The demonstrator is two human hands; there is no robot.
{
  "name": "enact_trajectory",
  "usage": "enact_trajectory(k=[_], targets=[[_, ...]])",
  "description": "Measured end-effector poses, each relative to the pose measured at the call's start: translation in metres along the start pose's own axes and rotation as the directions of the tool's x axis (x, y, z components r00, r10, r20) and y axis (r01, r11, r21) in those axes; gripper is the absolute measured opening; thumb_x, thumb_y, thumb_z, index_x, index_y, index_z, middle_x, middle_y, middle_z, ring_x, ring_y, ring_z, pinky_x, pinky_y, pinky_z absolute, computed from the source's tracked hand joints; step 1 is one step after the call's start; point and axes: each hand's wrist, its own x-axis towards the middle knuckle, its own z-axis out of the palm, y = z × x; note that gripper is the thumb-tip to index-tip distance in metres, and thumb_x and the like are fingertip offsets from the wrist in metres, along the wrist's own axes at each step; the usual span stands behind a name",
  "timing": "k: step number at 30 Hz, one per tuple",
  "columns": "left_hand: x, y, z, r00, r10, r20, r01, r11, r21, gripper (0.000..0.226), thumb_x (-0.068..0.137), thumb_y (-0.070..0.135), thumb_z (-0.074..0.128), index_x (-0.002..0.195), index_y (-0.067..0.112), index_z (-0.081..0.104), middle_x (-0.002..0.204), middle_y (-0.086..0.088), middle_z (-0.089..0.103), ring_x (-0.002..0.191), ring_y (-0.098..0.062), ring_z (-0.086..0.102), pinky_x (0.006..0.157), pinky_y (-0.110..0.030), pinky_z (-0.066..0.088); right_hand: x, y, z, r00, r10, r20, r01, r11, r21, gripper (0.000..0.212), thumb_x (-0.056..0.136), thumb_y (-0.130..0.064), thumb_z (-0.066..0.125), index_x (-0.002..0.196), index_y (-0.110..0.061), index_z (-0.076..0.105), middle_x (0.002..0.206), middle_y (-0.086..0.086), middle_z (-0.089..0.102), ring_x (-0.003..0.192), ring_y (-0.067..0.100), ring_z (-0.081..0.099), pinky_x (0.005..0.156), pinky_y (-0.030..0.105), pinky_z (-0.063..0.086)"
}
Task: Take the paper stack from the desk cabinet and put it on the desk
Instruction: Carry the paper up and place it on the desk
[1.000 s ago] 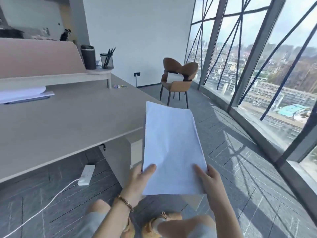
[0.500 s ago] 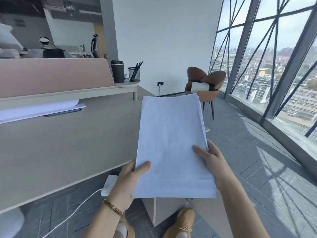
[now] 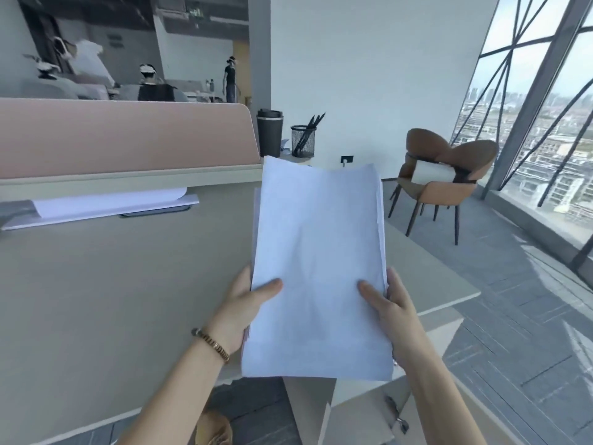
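A thick white paper stack (image 3: 317, 271) hangs in the air over the right part of the beige desk (image 3: 112, 300), tilted away from me. My left hand (image 3: 244, 303) grips its left edge, thumb on top. My right hand (image 3: 390, 309) grips its right edge the same way. Below the stack's near edge the top of the desk cabinet (image 3: 349, 406) shows, with a key (image 3: 396, 409) hanging at its front. Its inside is hidden.
More white sheets (image 3: 106, 205) lie on a dark flat device at the back left of the desk, under a pink partition (image 3: 128, 136). A black cup (image 3: 270, 133) and a mesh pen holder (image 3: 303, 141) stand behind. A brown chair (image 3: 446, 184) stands by the window.
The view has risen and come closer to the desk. Both hands have carried the stack up and leftward, from beside the desk's edge to above its top.
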Motion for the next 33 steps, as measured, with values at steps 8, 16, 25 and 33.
enact_trajectory(k=[8, 16, 25, 33], targets=[[0.042, 0.022, -0.002, 0.954, 0.248, -0.166, -0.228, 0.965, 0.131, 0.034, 0.093, 0.007, 0.066, 0.114, 0.033, 0.063, 0.107, 0.022, 0.076, 0.101, 0.0, 0.071, 0.086, -0.025, 0.056, 0.07, -0.03, 0.025, 0.972, -0.196, 0.127, 0.212, 0.968, -0.135, 0.042, 0.099, 0.0, 0.051, 0.126, -0.032, 0.058, 0.128, -0.004, 0.07, 0.118, 0.022, 0.068, 0.096, 0.044, 0.056], [0.055, 0.013, -0.006, 0.948, 0.217, -0.234, -0.186, 0.971, 0.147, 0.041, 0.073, 0.029, 0.078, 0.112, 0.023, 0.069, 0.109, 0.004, 0.078, 0.105, -0.021, 0.073, 0.09, -0.042, 0.058, 0.098, -0.038, 0.029, 0.963, -0.218, 0.158, 0.239, 0.963, -0.128, 0.029, 0.099, -0.02, 0.058, 0.127, -0.029, 0.057, 0.127, -0.002, 0.069, 0.118, 0.019, 0.067, 0.095, 0.045, 0.056], [0.062, 0.033, 0.001, 0.905, 0.318, -0.281, -0.289, 0.947, 0.143, 0.042, 0.082, 0.014, 0.08, 0.118, 0.026, 0.062, 0.11, 0.01, 0.077, 0.098, -0.008, 0.074, 0.081, -0.029, 0.057, 0.109, -0.059, 0.041, 0.94, -0.313, 0.137, 0.325, 0.943, -0.075, 0.027, 0.096, -0.032, 0.064, 0.122, -0.026, 0.057, 0.121, -0.007, 0.07, 0.112, 0.012, 0.07, 0.09, 0.038, 0.058], [0.063, -0.001, 0.004, 0.893, 0.317, -0.319, -0.256, 0.942, 0.217, 0.037, 0.083, 0.015, 0.079, 0.115, 0.027, 0.067, 0.107, 0.015, 0.077, 0.099, -0.002, 0.072, 0.088, -0.031, 0.056, 0.113, -0.031, 0.042, 0.953, -0.284, 0.104, 0.294, 0.95, -0.103, 0.03, 0.092, -0.034, 0.068, 0.12, -0.03, 0.06, 0.12, -0.004, 0.072, 0.11, 0.017, 0.071, 0.096, 0.053, 0.056]])
